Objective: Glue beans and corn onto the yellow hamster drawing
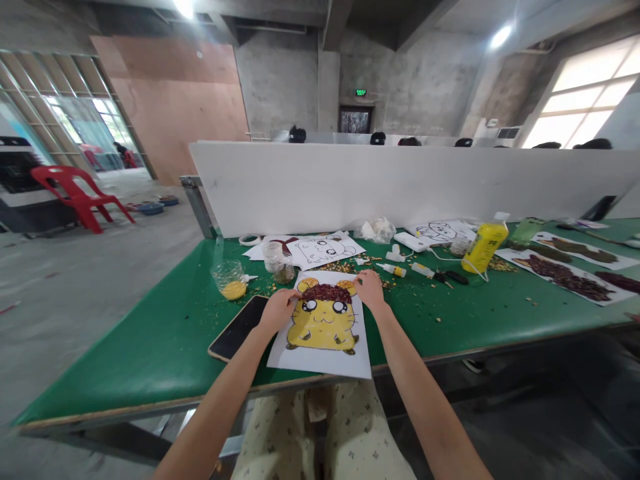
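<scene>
A sheet of paper [320,363] lies on the green table in front of me. On it is a hamster picture [323,327] with a yellow body, a band of dark red beans or seeds [327,293] across the head, and golden grains in the ears. My left hand [280,310] is over the sheet's left side, its closed fingertips at the left end of the dark band. Beside the right ear, my right hand [370,291] has its fingers bent together, tips down at the sheet. Anything small between the fingers of either hand is too tiny to make out.
A phone [240,328] lies left of the sheet, below a cut plastic cup [231,280] of yellow contents. Behind are a clear bottle [273,257], drawings [325,250], glue bottles [393,270], loose grains and a yellow bottle [485,247]. A white partition [400,187] stands at the back.
</scene>
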The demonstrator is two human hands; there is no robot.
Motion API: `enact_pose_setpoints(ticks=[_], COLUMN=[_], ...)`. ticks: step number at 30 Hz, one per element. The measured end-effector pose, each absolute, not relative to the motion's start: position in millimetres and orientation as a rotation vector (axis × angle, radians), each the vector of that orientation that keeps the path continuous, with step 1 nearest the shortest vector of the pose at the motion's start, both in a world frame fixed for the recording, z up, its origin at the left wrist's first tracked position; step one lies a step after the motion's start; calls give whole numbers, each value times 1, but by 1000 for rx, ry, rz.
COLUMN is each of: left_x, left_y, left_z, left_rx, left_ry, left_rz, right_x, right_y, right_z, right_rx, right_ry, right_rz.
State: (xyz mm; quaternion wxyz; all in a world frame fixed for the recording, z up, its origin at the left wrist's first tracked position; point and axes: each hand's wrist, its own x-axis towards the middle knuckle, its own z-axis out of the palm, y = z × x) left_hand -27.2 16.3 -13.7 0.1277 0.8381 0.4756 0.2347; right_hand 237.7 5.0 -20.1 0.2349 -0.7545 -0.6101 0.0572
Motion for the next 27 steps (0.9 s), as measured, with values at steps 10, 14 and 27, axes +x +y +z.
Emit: enact_pose_setpoints(ticks=[10, 14, 27], left_x=[-28, -28, -26], left_y=[17, 18, 14], left_z=[-13, -15, -11], left_rx=[2410, 2405, 2401], left_ry=[1370, 1372, 1403], left_rz=[753, 746, 732], right_x=[240, 244, 247], right_y=[6, 5, 14], right_z=[-23, -21, -25], right_rx=[-2027, -2060, -2049], right_ry=[-1726, -1652, -1558], right_rz=[198, 182, 239])
